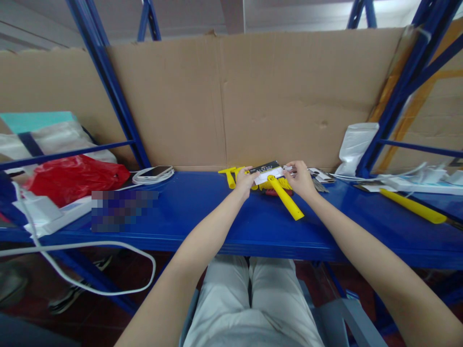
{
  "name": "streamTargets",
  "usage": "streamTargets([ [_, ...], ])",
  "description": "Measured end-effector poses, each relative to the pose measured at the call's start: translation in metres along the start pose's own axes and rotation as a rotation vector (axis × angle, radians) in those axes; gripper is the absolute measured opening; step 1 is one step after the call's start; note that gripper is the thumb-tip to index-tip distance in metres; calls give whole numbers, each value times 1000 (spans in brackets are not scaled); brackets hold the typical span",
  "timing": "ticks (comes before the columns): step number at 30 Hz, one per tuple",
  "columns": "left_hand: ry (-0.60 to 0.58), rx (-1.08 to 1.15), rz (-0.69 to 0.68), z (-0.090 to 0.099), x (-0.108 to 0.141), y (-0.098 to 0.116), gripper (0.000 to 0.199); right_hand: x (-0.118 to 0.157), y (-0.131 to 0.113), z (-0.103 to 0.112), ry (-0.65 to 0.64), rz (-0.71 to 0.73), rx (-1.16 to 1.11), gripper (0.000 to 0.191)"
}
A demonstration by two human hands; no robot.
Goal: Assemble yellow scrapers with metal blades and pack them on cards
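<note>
Desk (195, 207), blue, one. Cardboard (289, 96) stands along its back edge, probably as a screen.

Card (266, 168), black and white, one. Raised near the middle of the back edge, its face tilted up, apparently so that it can be seen.

Left hand (246, 182), closed on the card's left end, thumb and fingers drawn together; likely steadies it.

Right hand (300, 179), fingers bent inward at the card's right end, which suggests fine handling. Whether they grip the card or a small white piece cannot be told.

Yellow handle (287, 200), one. Slants from the card towards the front edge, between the forearms, within easy reach of both hands.

Yellow tools (227, 176), grouped just left of the left hand; a red item (278, 192) lies under the handle, partly hidden.

Phone (158, 171), on a coiled white cable by the back edge, left; seemingly set aside.

White pouch (356, 147), upright near the back right corner, probably propped by the post (394, 101).
</note>
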State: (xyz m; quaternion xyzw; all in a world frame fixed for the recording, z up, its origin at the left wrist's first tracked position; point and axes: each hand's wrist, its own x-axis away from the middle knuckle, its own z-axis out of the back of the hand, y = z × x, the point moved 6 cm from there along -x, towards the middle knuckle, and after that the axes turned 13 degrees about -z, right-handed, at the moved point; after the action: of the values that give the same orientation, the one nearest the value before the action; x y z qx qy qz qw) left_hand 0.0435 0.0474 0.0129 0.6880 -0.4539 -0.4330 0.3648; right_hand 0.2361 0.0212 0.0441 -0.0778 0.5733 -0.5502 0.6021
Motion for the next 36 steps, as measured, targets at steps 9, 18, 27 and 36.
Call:
streamTargets([
  [9,6,-43,-22,3,-1,0,42,28,-30,-24,-227,129,411,42],
  [18,2,-80,-52,3,-6,-2,51,36,-34,-36,-405,267,515,24],
  [27,-130,-98,-2,0,-11,-16,29,38,-26,-46,-554,248,507,31],
  [36,-83,27,24,-3,0,3,28,28,-29,-31,-448,209,594,35],
])
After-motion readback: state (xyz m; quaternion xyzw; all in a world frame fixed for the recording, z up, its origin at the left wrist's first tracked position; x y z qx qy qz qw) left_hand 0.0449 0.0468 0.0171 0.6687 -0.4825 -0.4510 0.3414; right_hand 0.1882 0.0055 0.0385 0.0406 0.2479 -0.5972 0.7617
